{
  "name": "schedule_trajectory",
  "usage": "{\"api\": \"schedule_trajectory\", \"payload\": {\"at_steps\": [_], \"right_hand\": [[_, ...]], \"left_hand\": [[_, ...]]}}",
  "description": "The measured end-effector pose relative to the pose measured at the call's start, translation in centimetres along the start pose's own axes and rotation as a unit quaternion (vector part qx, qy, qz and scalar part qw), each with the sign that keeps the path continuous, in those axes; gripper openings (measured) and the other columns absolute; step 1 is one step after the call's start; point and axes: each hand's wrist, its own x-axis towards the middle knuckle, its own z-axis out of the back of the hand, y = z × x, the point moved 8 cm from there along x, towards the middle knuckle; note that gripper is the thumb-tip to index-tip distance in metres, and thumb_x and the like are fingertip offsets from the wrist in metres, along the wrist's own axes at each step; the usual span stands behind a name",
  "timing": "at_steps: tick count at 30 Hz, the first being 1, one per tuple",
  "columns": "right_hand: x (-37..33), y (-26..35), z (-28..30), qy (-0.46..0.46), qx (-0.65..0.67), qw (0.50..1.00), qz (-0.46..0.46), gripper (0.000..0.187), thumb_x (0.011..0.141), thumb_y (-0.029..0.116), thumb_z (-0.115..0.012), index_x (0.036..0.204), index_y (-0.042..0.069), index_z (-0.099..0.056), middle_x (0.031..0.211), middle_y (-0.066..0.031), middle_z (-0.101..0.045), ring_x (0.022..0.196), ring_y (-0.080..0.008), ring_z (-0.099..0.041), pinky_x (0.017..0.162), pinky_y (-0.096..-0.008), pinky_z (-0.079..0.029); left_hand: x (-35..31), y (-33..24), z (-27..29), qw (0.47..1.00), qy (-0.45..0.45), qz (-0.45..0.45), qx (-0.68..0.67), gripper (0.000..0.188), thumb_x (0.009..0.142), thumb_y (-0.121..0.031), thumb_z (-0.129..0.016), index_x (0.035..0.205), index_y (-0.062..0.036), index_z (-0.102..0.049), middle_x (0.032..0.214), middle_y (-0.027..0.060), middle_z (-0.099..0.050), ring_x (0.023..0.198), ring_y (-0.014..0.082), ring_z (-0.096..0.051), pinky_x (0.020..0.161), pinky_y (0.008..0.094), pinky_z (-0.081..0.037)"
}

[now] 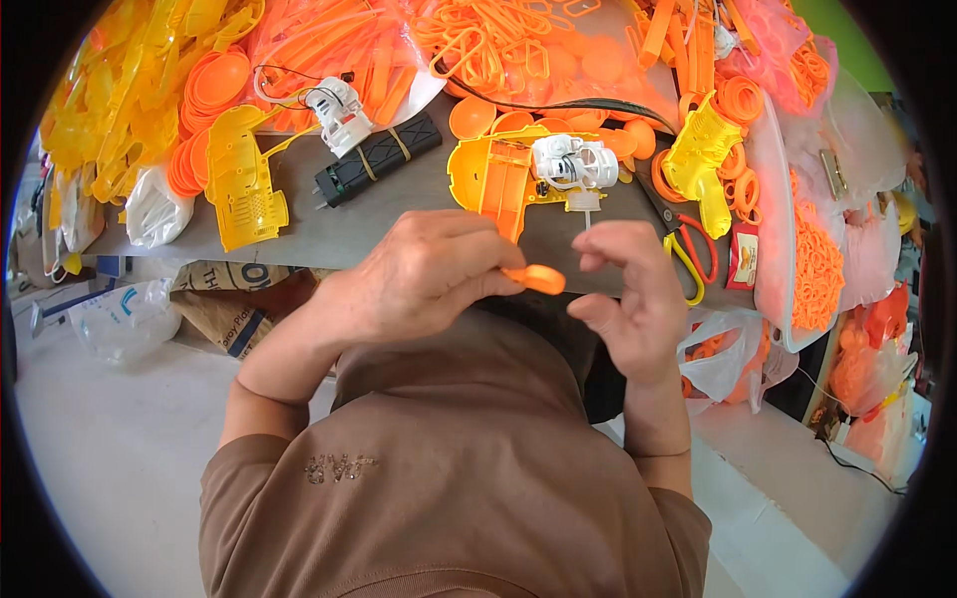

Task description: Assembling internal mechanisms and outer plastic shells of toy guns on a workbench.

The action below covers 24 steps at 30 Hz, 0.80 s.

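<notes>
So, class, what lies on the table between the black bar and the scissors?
In the head view, a yellow shell and a white mechanism lie between the black bar and the scissors.

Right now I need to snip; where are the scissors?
In the head view, right side, the scissors lie between the right hand and the small red packet.

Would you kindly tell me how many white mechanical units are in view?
2 clearly: the left white unit beyond the black block, the right white unit at the right end of the middle yellow shell. A small white piece at top right is unclear; others may be hidden.
</notes>
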Motion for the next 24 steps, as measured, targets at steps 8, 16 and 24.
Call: {"api": "schedule_trajectory", "payload": {"at_steps": [8,16,24], "right_hand": [[-1.2,0.7,-3.7,0.153,-0.256,0.944,0.143,0.027,0.068,0.000,-0.070,0.094,0.000,-0.062,0.089,-0.0113,-0.059,0.072,-0.0252,-0.060,0.058,-0.0331,-0.047],[0.2,-2.5,-1.8,0.023,-0.229,0.973,0.000,0.026,0.070,-0.006,-0.070,0.094,-0.001,-0.060,0.079,-0.0140,-0.059,0.067,-0.0289,-0.061,0.056,-0.0353,-0.047],[1.2,-4.1,-3.1,0.066,-0.351,0.934,-0.027,0.019,0.075,-0.002,-0.066,0.090,0.001,-0.054,0.074,-0.0124,-0.052,0.066,-0.0304,-0.058,0.056,-0.0382,-0.045]], "left_hand": [[0.2,1.6,-1.6,0.982,0.188,0.003,-0.034,0.013,0.079,-0.009,-0.068,0.085,-0.0003,-0.061,0.076,0.0110,-0.060,0.070,0.0304,-0.058,0.061,0.0383,-0.045],[1.1,1.3,1.6,0.989,-0.016,-0.048,0.142,0.033,0.074,-0.017,-0.072,0.102,-0.0021,-0.063,0.106,0.0111,-0.061,0.095,0.0297,-0.057,0.079,0.0401,-0.046],[0.5,3.0,-0.6,0.955,0.027,-0.053,0.290,0.058,0.074,-0.026,-0.070,0.124,-0.0048,-0.052,0.135,0.0156,-0.044,0.128,0.0350,-0.038,0.105,0.0469,-0.032]]}}
